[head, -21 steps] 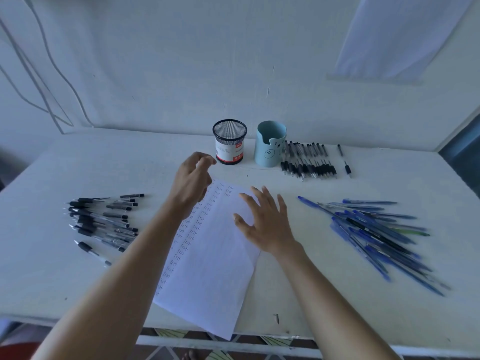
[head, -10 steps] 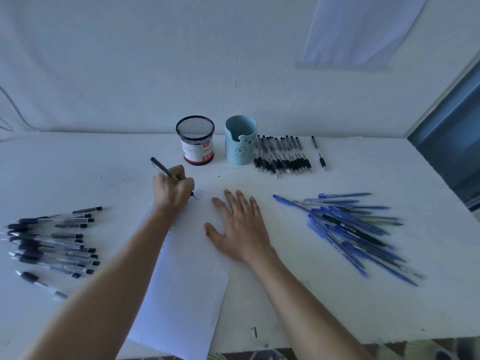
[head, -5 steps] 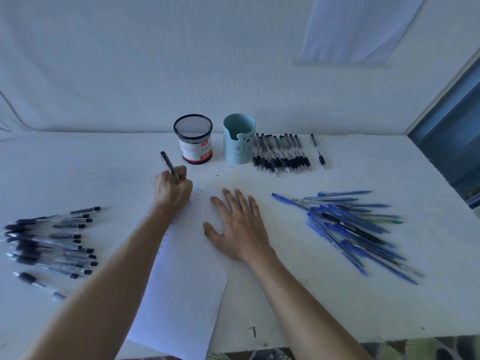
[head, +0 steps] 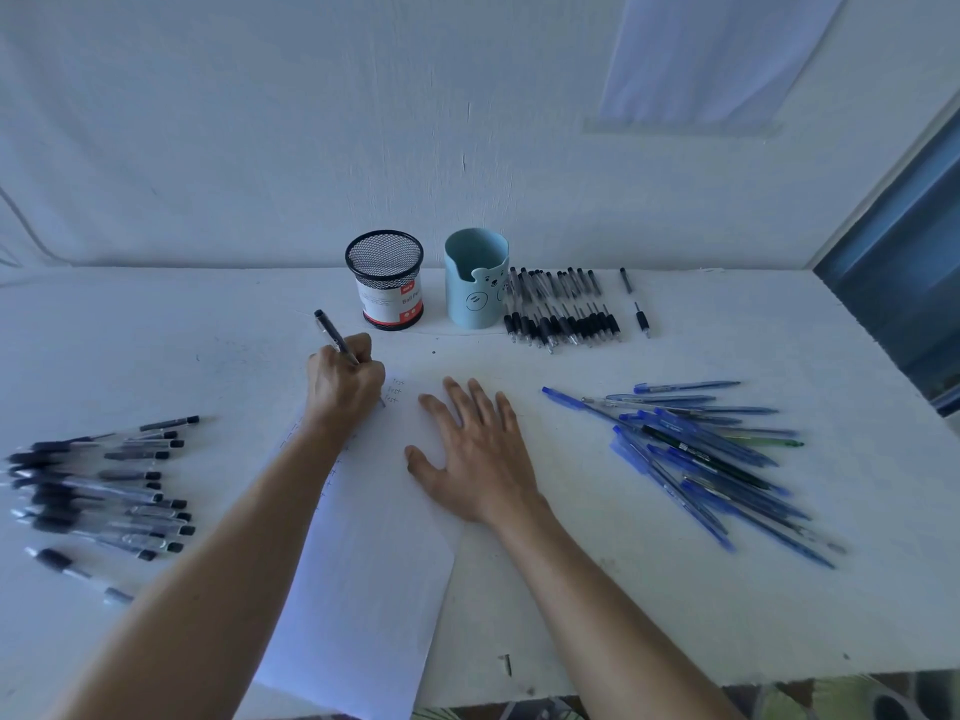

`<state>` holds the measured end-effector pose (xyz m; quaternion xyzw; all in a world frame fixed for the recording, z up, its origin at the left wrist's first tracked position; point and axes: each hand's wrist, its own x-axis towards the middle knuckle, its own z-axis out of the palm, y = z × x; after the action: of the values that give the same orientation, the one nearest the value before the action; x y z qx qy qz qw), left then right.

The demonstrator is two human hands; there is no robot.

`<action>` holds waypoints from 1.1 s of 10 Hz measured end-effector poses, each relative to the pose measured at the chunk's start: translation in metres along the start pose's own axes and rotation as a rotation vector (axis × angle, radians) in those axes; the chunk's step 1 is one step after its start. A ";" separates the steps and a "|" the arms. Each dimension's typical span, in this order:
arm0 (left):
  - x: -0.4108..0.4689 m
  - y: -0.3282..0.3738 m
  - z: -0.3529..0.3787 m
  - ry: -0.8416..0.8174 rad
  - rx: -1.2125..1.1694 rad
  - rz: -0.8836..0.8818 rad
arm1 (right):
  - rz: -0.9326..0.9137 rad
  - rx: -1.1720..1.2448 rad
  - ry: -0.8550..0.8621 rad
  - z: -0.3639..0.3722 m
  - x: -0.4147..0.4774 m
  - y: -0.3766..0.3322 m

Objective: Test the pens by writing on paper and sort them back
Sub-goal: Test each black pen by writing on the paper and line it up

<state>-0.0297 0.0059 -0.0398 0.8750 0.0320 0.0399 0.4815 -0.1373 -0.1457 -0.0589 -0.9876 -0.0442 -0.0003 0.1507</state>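
Left grip (head: 344,386) pinches pen (head: 330,331), tip on paper (head: 374,563)

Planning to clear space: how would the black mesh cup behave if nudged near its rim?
Nothing sticks out of the black mesh cup, so it is probably light and may tip rather than slide. Being round, it would likely roll once down.

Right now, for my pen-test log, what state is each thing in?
left hand: grips the black pen.
black pen: tilted, tip at paper.
right hand: flat, pressing the paper.
paper: flat, written near top.
mesh cup: upright.
blue cup: upright.
black pen pile: lying, left.
blue pen pile: lying, right.
pen row: lying beside blue cup.
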 end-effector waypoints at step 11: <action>-0.005 0.005 0.001 -0.018 0.026 0.029 | 0.006 -0.001 0.009 0.000 0.000 -0.001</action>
<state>-0.0342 0.0021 -0.0362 0.8820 0.0155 0.0386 0.4695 -0.1379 -0.1445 -0.0581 -0.9878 -0.0405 -0.0042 0.1502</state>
